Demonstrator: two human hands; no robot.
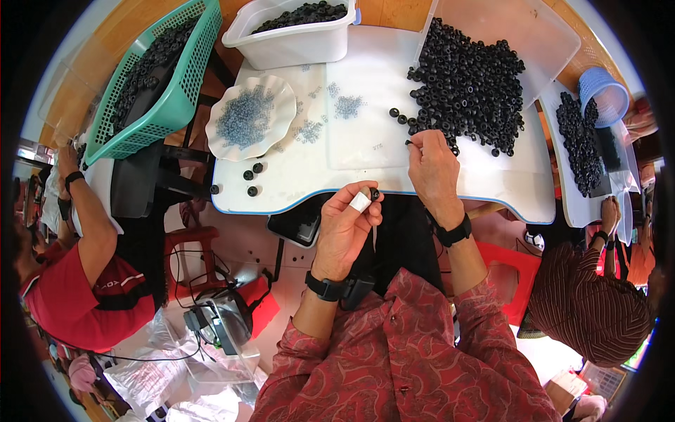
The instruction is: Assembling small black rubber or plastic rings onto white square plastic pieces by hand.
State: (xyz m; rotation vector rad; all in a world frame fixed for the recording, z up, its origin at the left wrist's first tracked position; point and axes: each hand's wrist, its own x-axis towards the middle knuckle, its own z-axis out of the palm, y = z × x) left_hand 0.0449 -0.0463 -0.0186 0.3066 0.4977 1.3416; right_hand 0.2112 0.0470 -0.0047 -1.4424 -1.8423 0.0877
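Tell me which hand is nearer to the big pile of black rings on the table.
Right. The right hand reaches onto the table, fingertips at the near edge of the pile of black rings. The left hand is back at the table's near edge, pinching a single black ring.

A bare strip of bench (351,144) is left along the near edge, between the white scalloped dish (252,117) toward the left edge and the heap of black rings (467,88) toward the right. The far edge is blocked by a white tub (292,39). Four loose rings (247,176) are scattered at the near left corner.
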